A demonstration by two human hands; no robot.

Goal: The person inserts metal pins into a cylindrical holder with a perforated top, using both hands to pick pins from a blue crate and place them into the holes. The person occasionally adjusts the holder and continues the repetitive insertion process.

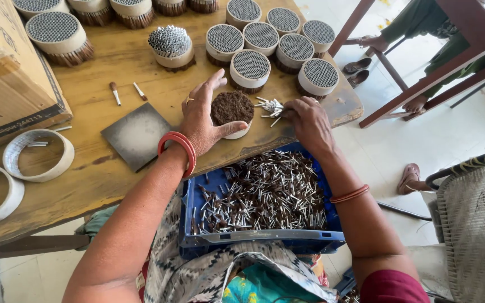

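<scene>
On the table, left hand (200, 120) cups a brown disc (232, 108) — right hand (309, 120) (fingers closed) pinches tubes (269, 108).

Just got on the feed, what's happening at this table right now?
A person seated at a wooden table steadies a small round bundle with a brown top using the left hand. The right hand rests on a little heap of loose silver sticks beside it. A blue crate on the lap holds many more such sticks. Finished round bundles with paper bands stand in a cluster further back, and empty paper rings lie at the left.
</scene>
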